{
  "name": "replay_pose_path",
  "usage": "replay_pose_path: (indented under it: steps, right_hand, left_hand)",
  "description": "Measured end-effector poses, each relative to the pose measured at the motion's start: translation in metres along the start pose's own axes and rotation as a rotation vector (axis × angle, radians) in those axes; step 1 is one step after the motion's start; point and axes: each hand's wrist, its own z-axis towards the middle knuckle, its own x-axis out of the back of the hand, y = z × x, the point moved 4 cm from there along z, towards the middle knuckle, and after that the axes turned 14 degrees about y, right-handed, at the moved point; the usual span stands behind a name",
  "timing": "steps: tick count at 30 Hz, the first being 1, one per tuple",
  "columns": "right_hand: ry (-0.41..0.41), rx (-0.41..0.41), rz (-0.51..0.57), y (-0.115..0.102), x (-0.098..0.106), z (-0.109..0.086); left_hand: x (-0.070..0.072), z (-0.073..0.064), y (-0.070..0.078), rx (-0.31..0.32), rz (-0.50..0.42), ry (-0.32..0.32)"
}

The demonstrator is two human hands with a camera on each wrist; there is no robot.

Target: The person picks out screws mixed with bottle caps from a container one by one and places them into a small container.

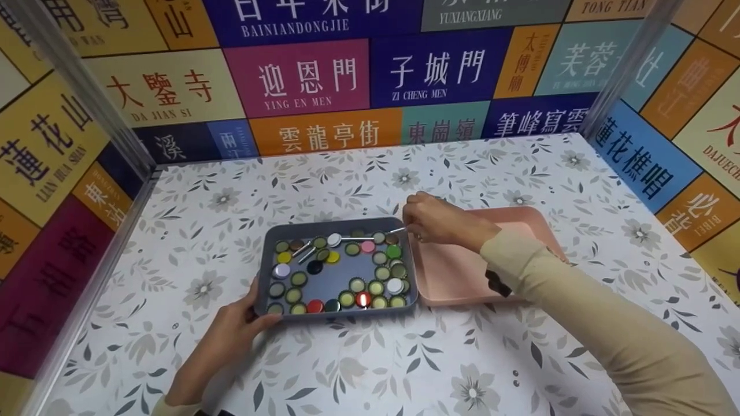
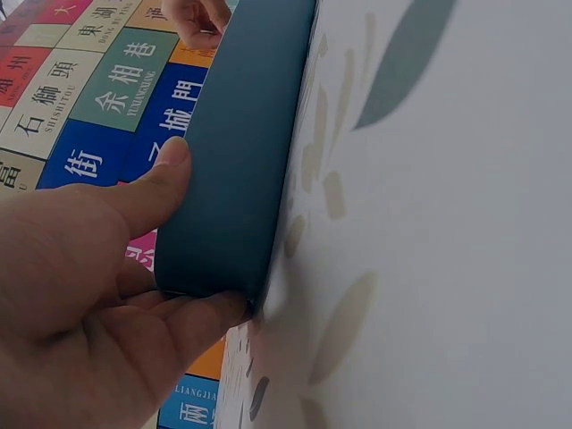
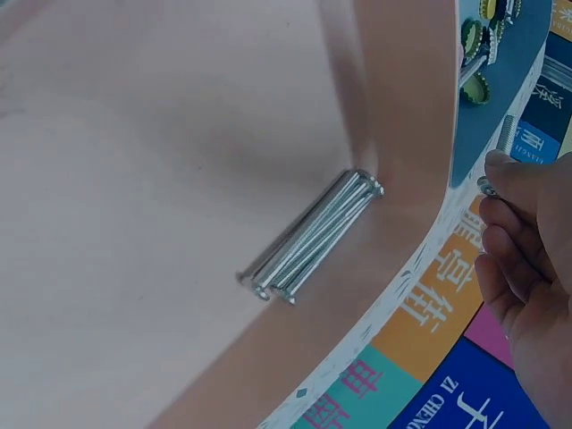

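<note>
My left hand (image 1: 234,323) grips the near left corner of a blue-grey tray (image 1: 341,314), thumb at the rim and fingers at the outer wall (image 2: 237,152). Inside lie many bottle caps (image 1: 368,247), green, yellow, red, white and black, with several metal bolts (image 1: 357,238) among them. Over the tray's far right corner, my right hand (image 1: 436,219) pinches a bolt (image 3: 507,134) between thumb and fingertips, its threaded end showing. A pink tray (image 1: 457,266) stands right beside the grey one. Several bolts (image 3: 313,234) lie bunched in its corner, hidden behind my right arm in the head view.
Both trays stand on a table (image 1: 347,370) with a white leaf-and-flower cover. Panels of coloured signs (image 1: 312,75) rise behind the table and along its left and right sides. My right forearm (image 1: 578,312) reaches across the pink tray.
</note>
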Motion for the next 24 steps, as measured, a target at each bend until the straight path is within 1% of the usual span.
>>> replay_pose_path:
  steps: [6,9,16,24]
  right_hand:
    - [0.038,-0.039,-0.022,0.006,0.005,-0.007]
    - [0.042,-0.062,-0.041,0.01,0.007,-0.01]
    - [0.079,-0.004,-0.085,0.019,0.01,-0.021]
    - [0.05,-0.065,-0.086,0.029,0.011,-0.031]
  left_hand:
    - [0.001,-0.001,0.0,-0.01,0.004,0.009]
    - [0.001,-0.001,0.0,-0.005,0.002,0.011]
    - [0.0,0.0,-0.001,-0.001,0.02,0.001]
    - [0.001,0.001,0.001,0.016,0.011,-0.005]
